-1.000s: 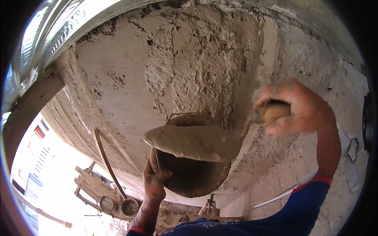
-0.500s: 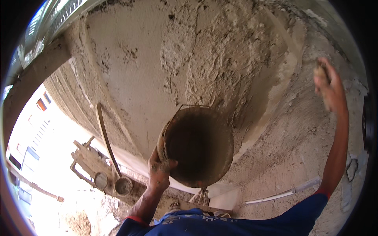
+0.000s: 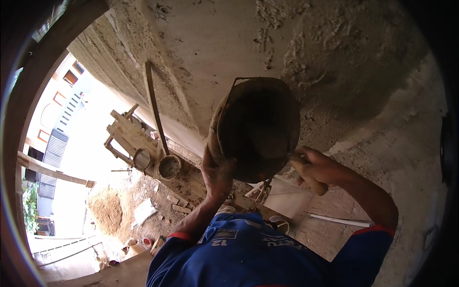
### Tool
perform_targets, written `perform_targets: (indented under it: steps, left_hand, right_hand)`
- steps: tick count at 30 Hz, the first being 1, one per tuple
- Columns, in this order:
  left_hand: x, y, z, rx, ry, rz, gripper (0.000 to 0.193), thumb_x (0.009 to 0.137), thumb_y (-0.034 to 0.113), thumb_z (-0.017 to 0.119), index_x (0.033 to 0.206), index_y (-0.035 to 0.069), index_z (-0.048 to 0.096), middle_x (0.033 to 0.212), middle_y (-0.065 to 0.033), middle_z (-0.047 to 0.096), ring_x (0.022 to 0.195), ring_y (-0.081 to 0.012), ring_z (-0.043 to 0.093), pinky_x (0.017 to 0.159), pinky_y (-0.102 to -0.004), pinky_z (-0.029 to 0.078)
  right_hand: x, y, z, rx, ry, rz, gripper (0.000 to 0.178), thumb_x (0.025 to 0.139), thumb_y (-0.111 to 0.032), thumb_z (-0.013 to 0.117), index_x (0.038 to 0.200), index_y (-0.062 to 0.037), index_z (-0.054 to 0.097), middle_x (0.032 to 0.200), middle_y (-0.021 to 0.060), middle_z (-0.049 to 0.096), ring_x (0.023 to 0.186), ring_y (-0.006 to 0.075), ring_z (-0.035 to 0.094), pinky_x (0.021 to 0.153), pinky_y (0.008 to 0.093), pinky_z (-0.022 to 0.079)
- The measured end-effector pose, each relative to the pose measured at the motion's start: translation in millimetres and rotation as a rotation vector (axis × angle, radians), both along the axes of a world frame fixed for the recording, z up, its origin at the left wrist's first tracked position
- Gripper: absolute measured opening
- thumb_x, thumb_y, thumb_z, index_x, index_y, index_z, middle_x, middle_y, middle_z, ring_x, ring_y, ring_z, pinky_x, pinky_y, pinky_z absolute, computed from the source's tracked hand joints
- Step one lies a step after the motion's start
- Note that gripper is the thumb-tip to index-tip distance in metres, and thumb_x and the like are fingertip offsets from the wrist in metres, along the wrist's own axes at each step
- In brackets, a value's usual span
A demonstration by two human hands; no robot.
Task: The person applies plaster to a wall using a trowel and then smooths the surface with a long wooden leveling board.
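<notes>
My left hand [image 3: 217, 174] is closed on the near left rim of a dark, mortar-smeared bucket [image 3: 220, 126], which is tilted so its mouth faces me. At the bucket's right rim, my right hand [image 3: 318, 167] grips a trowel by its wooden handle [image 3: 313, 184]. The trowel's blade reaches into the shaded bucket and is hard to make out there. Past the bucket stands a wall [image 3: 201, 52] coated with wet grey mortar, smooth in places and rough and lumpy towards the upper right.
Down to the left, a plank platform [image 3: 125, 136] holds two small buckets, one of them [image 3: 169, 167] beside a long wooden strip [image 3: 154, 103]. Far below lie a sand heap [image 3: 105, 208] and scattered bricks. A pale strip [image 3: 339, 220] runs along the lower right.
My right hand has come down from the wall at the upper right to the bucket, bringing the trowel to its mouth. The view has shifted, showing more ground at the left.
</notes>
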State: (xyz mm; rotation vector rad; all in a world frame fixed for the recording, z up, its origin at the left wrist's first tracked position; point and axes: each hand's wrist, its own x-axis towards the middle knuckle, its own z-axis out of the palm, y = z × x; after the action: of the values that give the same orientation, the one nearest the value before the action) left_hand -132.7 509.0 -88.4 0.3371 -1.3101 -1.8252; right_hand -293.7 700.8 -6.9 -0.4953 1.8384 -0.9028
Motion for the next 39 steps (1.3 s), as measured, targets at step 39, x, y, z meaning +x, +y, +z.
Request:
perform_targets:
  steps: [39]
  left_hand:
    - [9.2, -90.3, 28.7, -0.538, -0.165, 0.336, 0.059, 0.075, 0.008, 0.062, 0.131, -0.002, 0.044, 0.138, -0.0260, 0.037, 0.128, -0.0340, 0.039, 0.102, -0.0407, 0.038]
  right_hand:
    - [19.3, -174.1, 29.0, 0.358, 1.935, 0.761, 0.021, 0.079, -0.012, 0.059, 0.096, -0.0009, 0.061, 0.090, 0.0144, 0.061, 0.078, 0.0275, 0.061, 0.068, 0.0352, 0.051]
